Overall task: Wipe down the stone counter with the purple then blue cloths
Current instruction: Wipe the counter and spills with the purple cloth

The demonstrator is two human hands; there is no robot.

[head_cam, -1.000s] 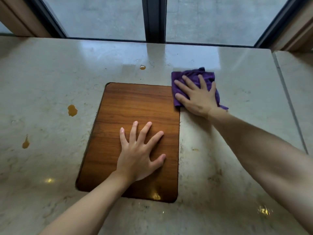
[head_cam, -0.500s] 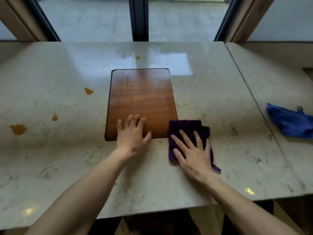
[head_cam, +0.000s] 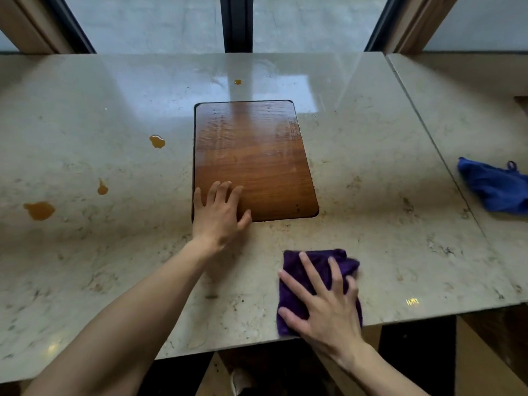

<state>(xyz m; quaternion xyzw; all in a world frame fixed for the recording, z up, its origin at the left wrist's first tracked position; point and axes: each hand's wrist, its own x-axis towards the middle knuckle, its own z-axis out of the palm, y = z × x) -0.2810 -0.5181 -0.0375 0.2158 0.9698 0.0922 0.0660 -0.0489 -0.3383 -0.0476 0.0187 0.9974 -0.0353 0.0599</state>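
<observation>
The purple cloth (head_cam: 307,265) lies flat on the stone counter (head_cam: 385,224) close to its front edge. My right hand (head_cam: 323,307) presses down on it with fingers spread. My left hand (head_cam: 218,212) rests flat, fingers apart, on the near left corner of the wooden board (head_cam: 251,155) set in the counter. The blue cloth (head_cam: 495,187) lies crumpled on the neighbouring slab at the far right, untouched. Orange spills (head_cam: 39,210) dot the counter's left side, with a small one (head_cam: 237,82) behind the board.
Window frames and glass run along the counter's back edge. A seam (head_cam: 434,147) divides the main slab from the right slab. Below the front edge I see dark floor and a shoe (head_cam: 240,381).
My right hand has dragged the purple cloth from beside the board's far right corner toward me to the counter's front edge. My left hand slid down to the board's near left corner.
</observation>
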